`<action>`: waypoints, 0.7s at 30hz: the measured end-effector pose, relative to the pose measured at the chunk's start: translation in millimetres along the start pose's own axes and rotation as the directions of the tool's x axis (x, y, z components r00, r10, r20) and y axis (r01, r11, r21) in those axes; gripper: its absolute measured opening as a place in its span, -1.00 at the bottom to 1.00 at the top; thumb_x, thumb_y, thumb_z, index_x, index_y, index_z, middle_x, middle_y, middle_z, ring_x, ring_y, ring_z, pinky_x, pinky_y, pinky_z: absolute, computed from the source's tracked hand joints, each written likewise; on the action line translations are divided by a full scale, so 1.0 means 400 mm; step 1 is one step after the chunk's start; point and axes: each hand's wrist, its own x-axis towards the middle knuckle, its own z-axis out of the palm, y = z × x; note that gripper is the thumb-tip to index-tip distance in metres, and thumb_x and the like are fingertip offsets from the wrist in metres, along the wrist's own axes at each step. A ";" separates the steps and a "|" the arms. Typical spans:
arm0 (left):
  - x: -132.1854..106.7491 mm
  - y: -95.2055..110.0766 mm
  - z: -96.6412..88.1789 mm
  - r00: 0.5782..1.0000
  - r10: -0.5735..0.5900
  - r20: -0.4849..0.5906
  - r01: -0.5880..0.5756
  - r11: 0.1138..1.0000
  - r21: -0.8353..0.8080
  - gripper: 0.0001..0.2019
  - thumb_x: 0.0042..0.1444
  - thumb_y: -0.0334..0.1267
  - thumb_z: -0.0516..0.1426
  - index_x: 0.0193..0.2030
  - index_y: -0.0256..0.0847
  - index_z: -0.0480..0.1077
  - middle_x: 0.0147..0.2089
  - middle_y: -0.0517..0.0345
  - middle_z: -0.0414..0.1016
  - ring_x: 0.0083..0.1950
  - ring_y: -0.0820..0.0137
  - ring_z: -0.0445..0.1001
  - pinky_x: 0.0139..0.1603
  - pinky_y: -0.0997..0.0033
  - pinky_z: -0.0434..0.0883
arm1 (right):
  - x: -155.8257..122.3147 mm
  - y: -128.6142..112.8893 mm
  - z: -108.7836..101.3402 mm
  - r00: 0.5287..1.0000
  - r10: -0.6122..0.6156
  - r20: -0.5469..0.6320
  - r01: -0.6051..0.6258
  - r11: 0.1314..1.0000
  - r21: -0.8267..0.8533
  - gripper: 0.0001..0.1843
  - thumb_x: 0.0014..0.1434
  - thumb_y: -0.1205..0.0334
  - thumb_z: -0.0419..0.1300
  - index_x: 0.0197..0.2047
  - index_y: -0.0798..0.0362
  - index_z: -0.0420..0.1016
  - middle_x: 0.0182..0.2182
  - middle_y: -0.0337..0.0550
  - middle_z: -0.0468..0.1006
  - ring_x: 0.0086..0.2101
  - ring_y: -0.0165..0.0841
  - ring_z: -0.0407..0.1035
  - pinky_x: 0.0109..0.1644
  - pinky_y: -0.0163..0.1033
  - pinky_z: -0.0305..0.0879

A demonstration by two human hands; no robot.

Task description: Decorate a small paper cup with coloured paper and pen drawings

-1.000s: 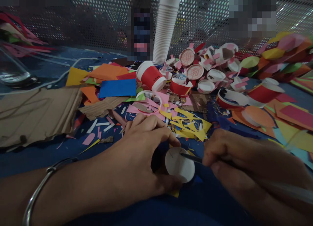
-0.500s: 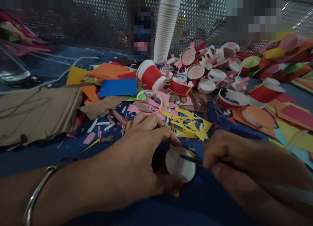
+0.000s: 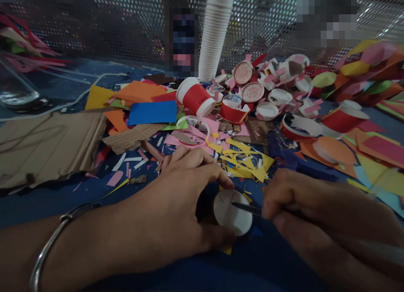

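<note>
- White round paper face (image 3: pixel 233 219), likely a cup base, flat side up, low over the dark blue tabletop (image 3: pixel 259 269). Underside hidden, can't tell what it rests on.
- Left hand (image 3: pixel 186 195) is clamped on its rim: thumb at the near edge, index fingertip at the far edge. So the piece lies just right of the left palm, in the thumb-index gap.
- Right hand (image 3: pixel 306 212) has its fingers pinched together on a slim dark pointed tool (image 3: pixel 249 208). Pen-like; exact type can't be told.
- Key relation: tool's long axis runs roughly sideways, right fist to paper face, tip a bit farther from the wearer than the fist. Tip is inside the round outline, slightly past centre toward the far edge. Touching or just above: can't tell.
- Left hand is the nearer one, in contact. Right fist stands off to the right; only the tool bridges the gap.
- Short dark strokes (image 3: pixel 222 201) sit on the far half, tip just beside one.
- Yellow paper offcuts (image 3: pixel 257 172) just beyond the hands; red-and-white paper cup (image 3: pixel 197 98) tipped over farther back.
</note>
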 end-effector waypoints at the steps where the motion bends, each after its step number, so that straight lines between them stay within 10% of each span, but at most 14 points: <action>1: 0.000 -0.001 0.001 1.000 0.009 -0.009 -0.009 1.000 -0.006 -0.56 -0.11 0.00 0.45 -0.05 0.07 0.57 0.06 0.15 0.44 0.17 0.06 0.31 0.15 0.01 0.38 | 0.001 -0.001 0.000 1.000 -0.002 0.000 0.002 1.000 -0.001 -0.83 0.16 0.39 0.06 -0.40 -0.07 0.33 -0.63 -0.42 0.36 -0.69 -0.53 0.22 -0.61 -0.36 0.08; 21: -0.002 -0.009 0.007 1.000 0.025 -0.018 -0.025 1.000 -0.011 -0.53 -0.13 -0.03 0.46 -0.03 0.08 0.56 0.06 0.16 0.43 0.18 0.06 0.33 0.16 0.02 0.40 | 0.001 -0.006 -0.008 0.996 0.068 -0.051 -0.067 0.997 0.027 -0.83 0.09 0.37 0.10 -0.45 -0.06 0.43 -0.64 -0.32 0.48 -0.69 -0.46 0.29 -0.69 -0.36 0.07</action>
